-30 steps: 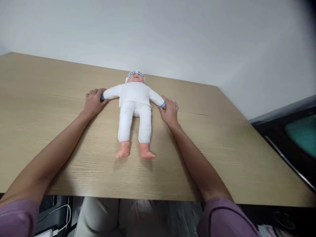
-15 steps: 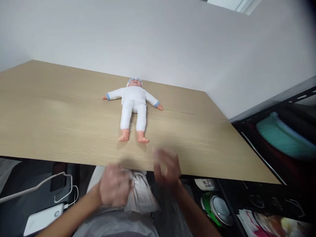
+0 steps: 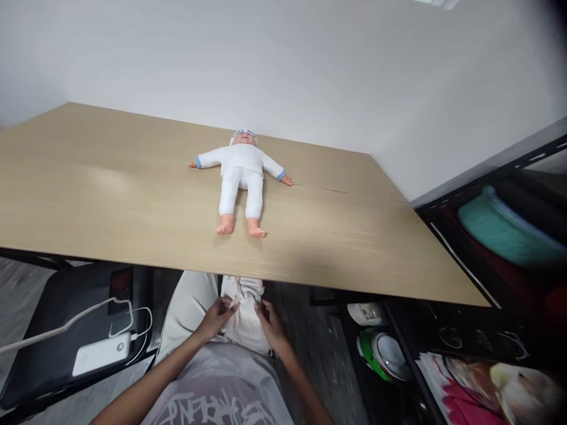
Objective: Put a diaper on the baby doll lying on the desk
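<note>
A baby doll (image 3: 240,177) in a white suit and cap lies on its back on the wooden table (image 3: 110,200), arms spread, bare feet toward me. Neither hand touches it. Both hands are down in my lap below the table's front edge. My left hand (image 3: 218,317) and my right hand (image 3: 268,321) each pinch a side of a crumpled white cloth (image 3: 243,313) that lies on my lap.
A white power bank (image 3: 101,353) with a white cable lies on a dark seat at the lower left. A dark shelf (image 3: 500,236) at the right holds a teal bundle. Bowls (image 3: 385,354) and colourful items sit low on the right. A white wall stands behind the table.
One second ago both hands held the doll's wrists on the table. They let go, drew back below the table edge and now pinch the white cloth in my lap. The camera tilted down.
</note>
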Tool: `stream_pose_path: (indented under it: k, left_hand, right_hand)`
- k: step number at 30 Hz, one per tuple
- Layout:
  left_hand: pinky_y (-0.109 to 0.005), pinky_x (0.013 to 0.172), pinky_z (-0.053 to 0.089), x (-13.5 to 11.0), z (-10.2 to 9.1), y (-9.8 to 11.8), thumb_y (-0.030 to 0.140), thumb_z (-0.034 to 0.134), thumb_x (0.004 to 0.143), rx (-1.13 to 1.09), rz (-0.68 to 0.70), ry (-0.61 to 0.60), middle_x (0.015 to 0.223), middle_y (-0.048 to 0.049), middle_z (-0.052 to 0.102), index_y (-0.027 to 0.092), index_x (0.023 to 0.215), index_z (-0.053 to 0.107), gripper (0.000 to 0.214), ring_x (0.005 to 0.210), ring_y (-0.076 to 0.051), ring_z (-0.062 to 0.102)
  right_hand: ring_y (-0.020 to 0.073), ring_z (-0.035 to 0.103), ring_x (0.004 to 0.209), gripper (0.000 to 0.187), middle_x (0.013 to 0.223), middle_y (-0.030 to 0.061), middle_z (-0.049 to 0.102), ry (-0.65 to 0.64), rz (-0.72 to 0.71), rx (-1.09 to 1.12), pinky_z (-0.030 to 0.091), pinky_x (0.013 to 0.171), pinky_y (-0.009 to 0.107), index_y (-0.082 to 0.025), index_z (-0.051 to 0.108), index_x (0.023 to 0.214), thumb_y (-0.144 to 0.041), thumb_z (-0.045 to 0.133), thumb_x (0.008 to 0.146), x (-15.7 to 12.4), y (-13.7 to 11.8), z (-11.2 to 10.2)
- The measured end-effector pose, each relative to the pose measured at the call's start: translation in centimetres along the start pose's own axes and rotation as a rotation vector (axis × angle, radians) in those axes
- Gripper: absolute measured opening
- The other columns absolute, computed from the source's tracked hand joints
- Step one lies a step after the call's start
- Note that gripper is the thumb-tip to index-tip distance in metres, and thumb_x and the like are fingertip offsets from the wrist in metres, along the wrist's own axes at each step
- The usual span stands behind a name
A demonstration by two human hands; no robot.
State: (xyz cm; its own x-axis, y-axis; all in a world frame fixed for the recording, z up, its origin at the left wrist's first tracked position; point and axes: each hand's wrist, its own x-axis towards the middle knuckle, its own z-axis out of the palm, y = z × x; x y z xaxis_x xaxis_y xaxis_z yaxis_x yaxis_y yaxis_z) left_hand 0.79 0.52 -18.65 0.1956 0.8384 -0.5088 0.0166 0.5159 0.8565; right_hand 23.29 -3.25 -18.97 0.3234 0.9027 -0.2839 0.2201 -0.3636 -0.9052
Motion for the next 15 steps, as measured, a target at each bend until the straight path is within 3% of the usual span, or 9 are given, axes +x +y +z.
stream_pose_path:
  k: [2,5,8,11,13,15]
  left_hand:
    - [-0.049,0.106,0.058,0.2,1.2,0.1,0.089,0.095,0.057,-0.078,-0.069,-0.036,0.106,-0.0131,0.081,0.022,0.104,0.072,0.085,0.11,-0.038,0.077]
    - [-0.052,0.102,0.063,-1.8,2.1,1.4,0.08,0.097,0.065,-0.174,-0.158,-0.114,0.109,-0.0172,0.085,0.02,0.115,0.076,0.081,0.11,-0.041,0.082]
    - [-0.05,0.106,0.064,-6.4,2.5,4.4,0.068,0.101,0.071,-0.286,-0.164,-0.168,0.124,-0.0195,0.086,0.019,0.126,0.078,0.078,0.119,-0.041,0.082]
    - [-0.051,0.113,0.063,-12.7,2.2,8.3,0.06,0.102,0.078,-0.316,-0.099,-0.174,0.146,-0.0191,0.08,0.022,0.145,0.073,0.083,0.133,-0.042,0.078]
    - [-0.053,0.12,0.06,-16.5,1.8,10.5,0.06,0.099,0.083,-0.249,-0.037,-0.184,0.159,-0.0167,0.072,0.027,0.156,0.067,0.087,0.146,-0.042,0.071]
    - [-0.054,0.125,0.058,-19.0,1.2,12.2,0.06,0.098,0.084,-0.186,-0.001,-0.189,0.167,-0.0133,0.067,0.032,0.164,0.062,0.092,0.153,-0.042,0.065]
  right_hand:
    - [0.0339,0.075,0.08,0.083,0.076,0.0046,0.074,-0.035,0.067,0.068,0.062,0.076,0.048,-0.026,0.079,0.1,-0.098,0.081,0.06,-0.3,-0.2,0.7]
    - [0.0301,0.072,0.077,0.088,0.075,0.0034,0.073,-0.116,0.08,0.144,0.06,0.075,0.044,-0.024,0.077,0.1,-0.101,0.081,0.058,-1.8,-1.7,0.9]
    - [0.0258,0.067,0.074,0.08,0.073,0.0012,0.068,-0.188,0.023,0.184,0.058,0.072,0.039,-0.022,0.079,0.102,-0.095,0.082,0.07,-4.7,-4.8,-0.7]
    - [0.0229,0.064,0.077,0.052,0.083,0.0013,0.068,-0.218,-0.149,0.133,0.057,0.075,0.036,-0.024,0.082,0.11,-0.073,0.08,0.093,-8.7,-9.5,-3.9]
    - [0.0249,0.069,0.09,0.035,0.098,0.0037,0.072,-0.208,-0.275,0.118,0.06,0.083,0.037,-0.028,0.08,0.111,-0.06,0.082,0.097,-11.5,-12.6,-5.8]
    - [0.0271,0.074,0.101,0.03,0.112,0.0051,0.074,-0.199,-0.369,0.158,0.063,0.089,0.038,-0.031,0.078,0.117,-0.052,0.084,0.097,-13.7,-15.2,-6.9]
